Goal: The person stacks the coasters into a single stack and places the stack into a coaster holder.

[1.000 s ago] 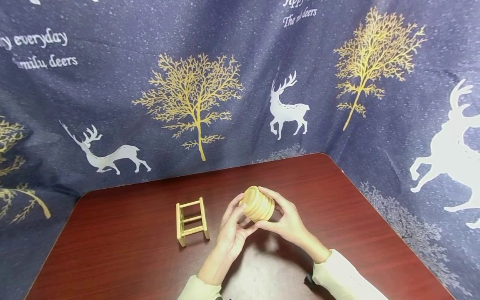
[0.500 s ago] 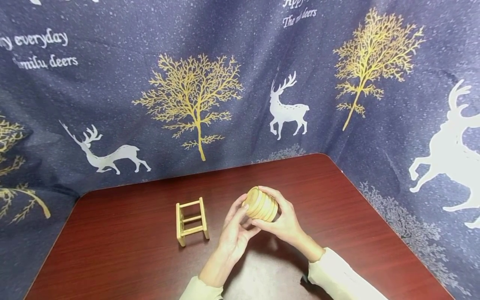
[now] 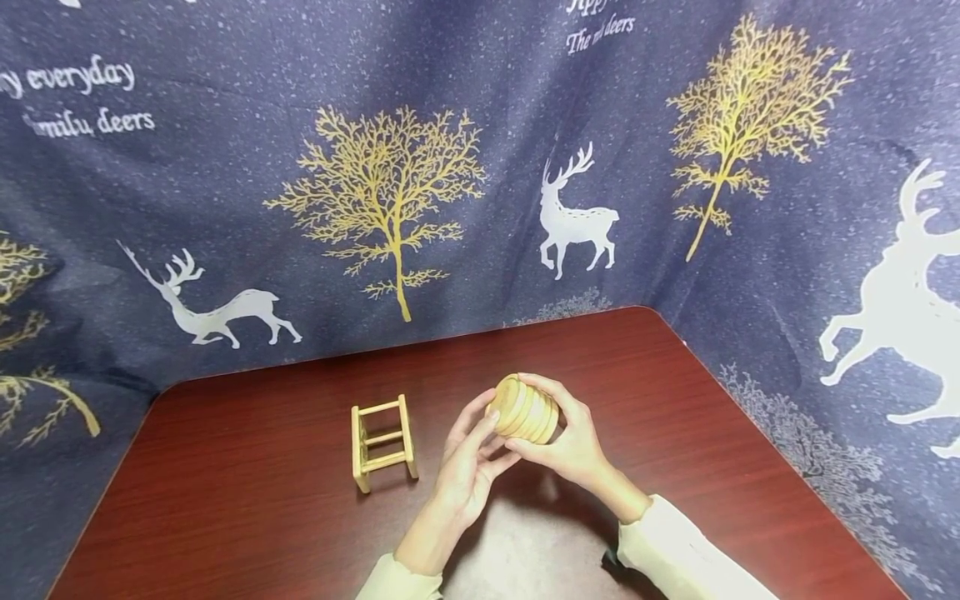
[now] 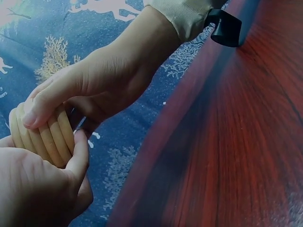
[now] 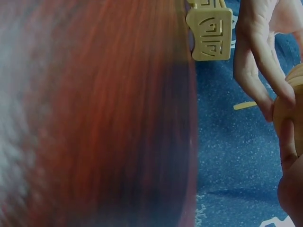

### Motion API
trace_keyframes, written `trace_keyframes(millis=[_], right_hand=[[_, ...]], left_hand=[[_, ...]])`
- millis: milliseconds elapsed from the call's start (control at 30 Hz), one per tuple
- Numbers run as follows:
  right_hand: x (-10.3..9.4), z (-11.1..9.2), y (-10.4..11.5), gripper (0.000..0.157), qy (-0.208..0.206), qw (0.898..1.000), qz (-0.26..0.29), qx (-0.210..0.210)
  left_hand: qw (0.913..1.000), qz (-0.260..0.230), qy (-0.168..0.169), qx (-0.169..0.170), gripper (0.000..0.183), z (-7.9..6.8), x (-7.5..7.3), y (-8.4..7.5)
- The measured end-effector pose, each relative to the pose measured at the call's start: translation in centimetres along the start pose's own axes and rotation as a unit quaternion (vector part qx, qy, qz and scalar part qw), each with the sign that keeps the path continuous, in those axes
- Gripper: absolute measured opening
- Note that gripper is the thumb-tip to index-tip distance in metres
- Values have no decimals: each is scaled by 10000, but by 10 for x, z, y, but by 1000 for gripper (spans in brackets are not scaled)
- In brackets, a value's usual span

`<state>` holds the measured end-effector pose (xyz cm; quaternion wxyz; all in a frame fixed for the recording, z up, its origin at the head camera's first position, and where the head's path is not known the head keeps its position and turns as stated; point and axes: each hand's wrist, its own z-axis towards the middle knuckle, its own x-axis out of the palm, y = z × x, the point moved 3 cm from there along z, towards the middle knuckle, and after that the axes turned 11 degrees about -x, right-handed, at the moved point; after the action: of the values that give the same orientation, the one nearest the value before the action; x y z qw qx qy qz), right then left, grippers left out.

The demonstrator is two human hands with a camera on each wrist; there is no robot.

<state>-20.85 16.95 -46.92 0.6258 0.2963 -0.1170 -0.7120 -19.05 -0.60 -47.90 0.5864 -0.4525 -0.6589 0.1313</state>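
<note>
A tilted stack of round wooden coasters is held above the table between both hands. My left hand grips its left end, the thumb against the flat round face and fingers along the lower edge. From the right, my right hand spans the stack, fingers over the top and thumb beneath. Ridged coaster edges show in the left wrist view, with the right thumb lying across them. To the left stands a small wooden coaster rack with two side panels joined by thin bars; no coasters are in it.
The dark red wooden table ends at a back edge against a blue cloth backdrop printed with deer and trees. A fretwork side of the rack shows in the right wrist view. Something black sits by the right sleeve.
The stack and both hands have shifted slightly to the right over the last second, with most of that early on. Their grip looks the same, and the rack has not moved.
</note>
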Motion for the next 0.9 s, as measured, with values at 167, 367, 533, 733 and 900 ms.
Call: trace_keyframes(millis=[167, 367, 533, 733, 900], right_hand=[[0, 2, 0, 88, -15, 10000, 41, -23], [1, 5, 0, 89, 50, 9998, 158, -125], [3, 9, 1, 90, 150, 9991, 343, -187], [7, 21, 5, 89, 236, 9987, 396, -218], [9, 33, 8, 88, 337, 9977, 517, -293]], left_hand=[[9998, 156, 11, 115, 34, -2, 0, -3], [9970, 648, -55, 418, 44, -6, -2, -10], [9916, 1077, -79, 717, 49, -10, -5, -15], [9765, 1686, -262, 1320, 44, -10, -13, -27], [9552, 2333, -234, 1806, 42, -11, -16, -39]])
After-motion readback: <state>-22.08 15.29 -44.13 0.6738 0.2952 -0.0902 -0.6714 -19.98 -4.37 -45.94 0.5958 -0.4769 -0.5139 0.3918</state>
